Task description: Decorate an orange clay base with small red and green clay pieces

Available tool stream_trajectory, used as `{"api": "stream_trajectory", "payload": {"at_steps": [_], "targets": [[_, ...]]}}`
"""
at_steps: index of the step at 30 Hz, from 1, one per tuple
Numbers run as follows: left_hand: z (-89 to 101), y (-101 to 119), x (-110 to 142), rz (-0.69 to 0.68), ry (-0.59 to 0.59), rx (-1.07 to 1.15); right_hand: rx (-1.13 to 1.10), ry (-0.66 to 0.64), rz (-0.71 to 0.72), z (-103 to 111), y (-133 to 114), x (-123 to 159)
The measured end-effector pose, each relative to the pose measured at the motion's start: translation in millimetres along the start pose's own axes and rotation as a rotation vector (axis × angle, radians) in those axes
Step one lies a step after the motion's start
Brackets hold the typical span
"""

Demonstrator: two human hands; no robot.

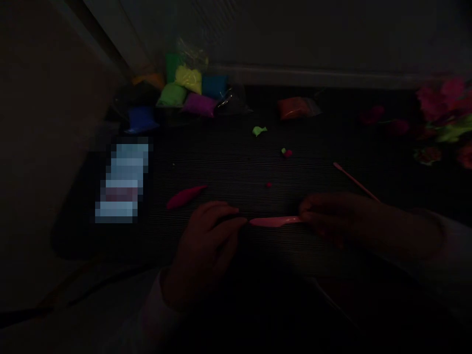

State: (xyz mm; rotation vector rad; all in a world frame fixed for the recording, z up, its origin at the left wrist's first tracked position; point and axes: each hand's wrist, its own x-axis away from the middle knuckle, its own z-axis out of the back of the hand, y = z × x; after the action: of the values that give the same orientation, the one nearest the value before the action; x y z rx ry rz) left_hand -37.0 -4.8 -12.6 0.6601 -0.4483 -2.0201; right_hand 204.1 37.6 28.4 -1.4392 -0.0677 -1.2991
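Pink knife-shaped tool (271,222): glossy, slim, lying nearly level, blade to the left, handle end to the right; central, between my hands. It serves as reference below.

My left hand (208,238), at the tool's left end: fingers bent and close together, fingertips at or just beside the blade tip. Contact, and any small item in the fingers, cannot be told in this dim light. My right hand (309,209), at its right end: thumb and fingers pinched on the handle.

Surface (228,167): black, finely ribbed. Left to right, relative to the tool: pixelated bright panel (123,182), well to the left; blue packet (142,119), beyond and left; magenta tapered piece (186,196), left, just past my left hand; cluster of coloured packets (189,81), farther back and left; green scrap (258,131), beyond; small red bit (269,185), nearer; red-and-green bit (286,153), slightly right; orange-red packet (295,107), behind that; thin pink stick (356,182), slanted, right and beyond; artificial-looking flowers (448,108), far right. Room: dark, with a plain grey wall (313,39) behind the surface.
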Motion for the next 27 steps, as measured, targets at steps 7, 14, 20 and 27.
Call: {"api": "stream_trajectory", "payload": {"at_steps": [7,14,20,27], "targets": [[1.7,1.1,3.4,-0.045,-0.050,-0.018,-0.110,-0.055,-0.059,1.2,1.8,-10.2],[-2.4,0.6,2.6,-0.077,-0.096,-0.064,-0.056,-0.047,-0.065,-0.2,-2.9,-11.4],[-4.1,2.6,0.3,-0.089,-0.101,-0.114,0.078,-0.026,-0.048,-0.6,-3.1,-12.6],[-4.1,5.3,-0.5,-0.123,-0.079,-0.189,0.441,0.145,0.025,-4.0,-7.1,-12.9]]}}
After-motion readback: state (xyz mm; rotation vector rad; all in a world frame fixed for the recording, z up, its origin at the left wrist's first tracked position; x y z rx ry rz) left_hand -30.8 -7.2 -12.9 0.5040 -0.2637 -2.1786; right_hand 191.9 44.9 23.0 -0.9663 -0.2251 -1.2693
